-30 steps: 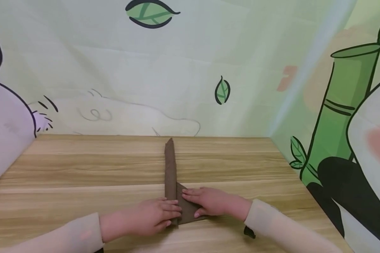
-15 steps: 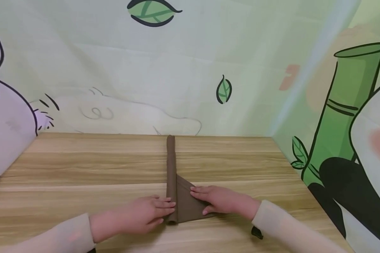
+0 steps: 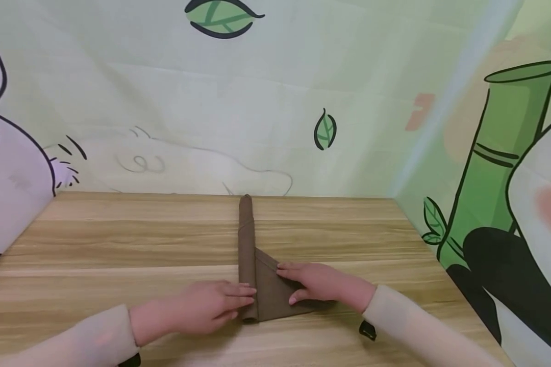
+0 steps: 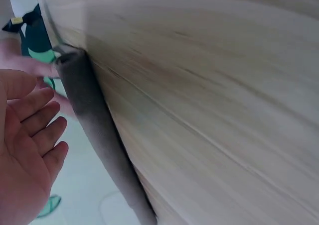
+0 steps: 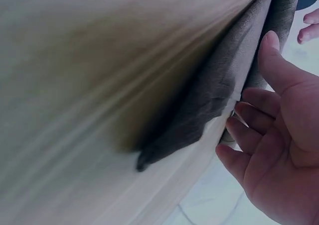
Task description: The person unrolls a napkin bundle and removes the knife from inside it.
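Note:
A brown cloth (image 3: 275, 295) lies on the table, its left side rolled into a long tube (image 3: 246, 244) that runs away from me. The rest spreads flat as a triangular flap on the right. With nearly straight fingers, my left hand (image 3: 202, 307) touches the near part of the tube. My right hand (image 3: 321, 283) rests on the flap's sloping edge, thumb spread apart from the fingers. In the left wrist view the tube (image 4: 97, 115) shows a hollow end beside the fingers. The flap's loose corner (image 5: 169, 143) appears in the right wrist view.
The wood-grain table (image 3: 119, 239) ends at a printed cloth wall (image 3: 275, 102) close behind the tube's far tip. Another printed panel with bamboo (image 3: 500, 153) stands along the right side. A small black object (image 3: 367, 330) shows under the right sleeve.
The tube looks rounder and smoother, and more of the flat flap shows. My left hand has shifted slightly left, and my right hand has moved right along the flap.

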